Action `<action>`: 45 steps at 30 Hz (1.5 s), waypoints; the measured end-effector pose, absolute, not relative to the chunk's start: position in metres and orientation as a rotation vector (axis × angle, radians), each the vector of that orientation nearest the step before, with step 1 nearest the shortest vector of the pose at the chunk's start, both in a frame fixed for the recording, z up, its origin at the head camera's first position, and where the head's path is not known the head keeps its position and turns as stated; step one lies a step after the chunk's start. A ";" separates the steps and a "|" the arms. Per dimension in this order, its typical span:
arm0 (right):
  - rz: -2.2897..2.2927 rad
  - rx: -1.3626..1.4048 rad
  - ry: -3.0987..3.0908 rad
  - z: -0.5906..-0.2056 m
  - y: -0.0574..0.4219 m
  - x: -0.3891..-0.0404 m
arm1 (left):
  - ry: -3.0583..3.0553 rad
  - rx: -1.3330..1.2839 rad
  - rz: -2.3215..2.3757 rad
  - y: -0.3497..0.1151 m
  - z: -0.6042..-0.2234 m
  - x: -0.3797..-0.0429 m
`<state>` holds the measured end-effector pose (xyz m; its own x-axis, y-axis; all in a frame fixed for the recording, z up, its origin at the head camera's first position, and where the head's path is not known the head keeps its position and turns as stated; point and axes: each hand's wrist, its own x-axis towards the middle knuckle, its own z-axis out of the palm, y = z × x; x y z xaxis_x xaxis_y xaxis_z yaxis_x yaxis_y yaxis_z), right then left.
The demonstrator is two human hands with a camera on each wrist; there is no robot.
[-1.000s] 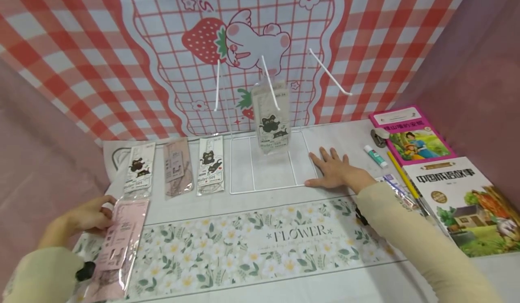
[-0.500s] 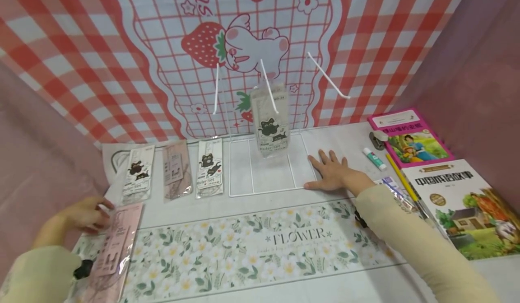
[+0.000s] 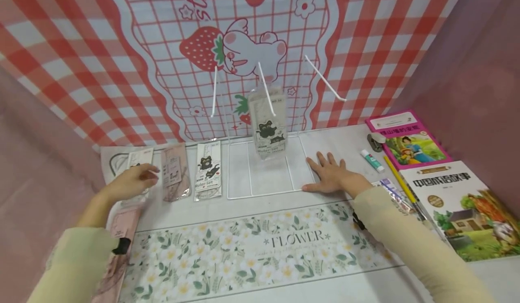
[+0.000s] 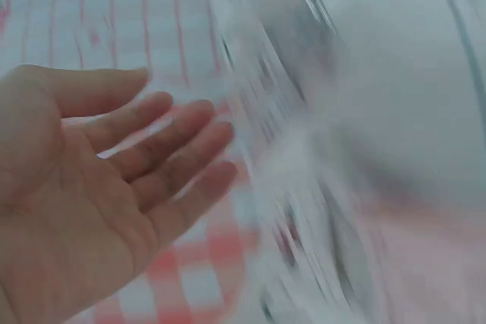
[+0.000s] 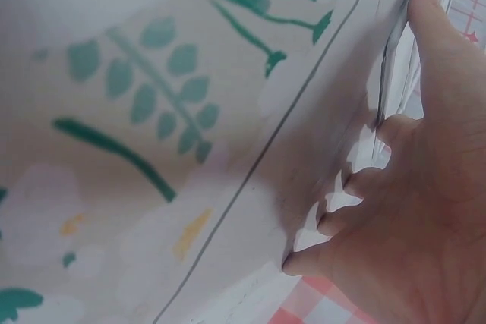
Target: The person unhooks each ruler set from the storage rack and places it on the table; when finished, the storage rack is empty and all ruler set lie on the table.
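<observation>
My left hand (image 3: 131,182) hovers over the leftmost ruler set (image 3: 140,155), covering most of it. Its fingers are loosely bent with nothing between them, as the blurred left wrist view also shows. Just to its right lie a pink ruler set (image 3: 174,172) and a white ruler set with black cats (image 3: 208,167). Another pink ruler set (image 3: 123,224) lies partly under the left forearm. My right hand (image 3: 331,174) rests with fingers spread at the right side of the white wire rack (image 3: 271,191). On the rack's middle hook hangs a cat ruler set (image 3: 268,127).
White hooks (image 3: 214,93) jut forward from the rack. A flower-print mat (image 3: 227,249) lies in front. On the right are a glue stick (image 3: 371,160), a yellow pencil (image 3: 400,179), a pink-edged book (image 3: 410,138) and a white book (image 3: 463,208).
My left hand has left the nearer pink ruler set and moved up and right over the leftmost cat ruler set. The right hand has stayed beside the rack.
</observation>
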<state>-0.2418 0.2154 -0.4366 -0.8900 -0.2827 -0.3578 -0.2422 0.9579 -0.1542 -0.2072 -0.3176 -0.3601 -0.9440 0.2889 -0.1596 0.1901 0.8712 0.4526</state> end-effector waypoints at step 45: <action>-0.133 -0.373 2.738 -0.436 0.214 -0.240 | 2.686 0.749 1.933 -0.069 -0.291 -0.262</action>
<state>-0.2404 0.2140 -0.4356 -0.8954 -0.2755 -0.3498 -0.2402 0.9603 -0.1415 -0.2617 -0.0693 -0.2913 -0.8726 0.2027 0.4443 0.4857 0.2650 0.8330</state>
